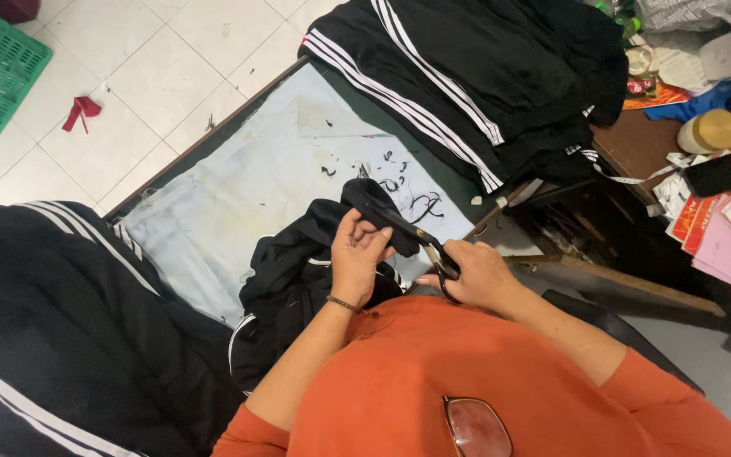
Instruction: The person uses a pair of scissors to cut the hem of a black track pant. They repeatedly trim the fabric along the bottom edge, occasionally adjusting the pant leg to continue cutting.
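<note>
Desk (239,195) covered with pale cloth, thread scraps scattered mid-frame. Black garment (298,271) at centre, soft, limp; fold pinched in left hand (357,254) grip. Scissors (433,254) held in right hand (480,275), best gripped near seam.

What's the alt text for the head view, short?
Seen from above, a person in an orange top holds a black garment up in the left hand and works scissors at it with the right hand. Stacks of black white-striped clothing flank a pale cloth-covered table strewn with thread bits.
</note>
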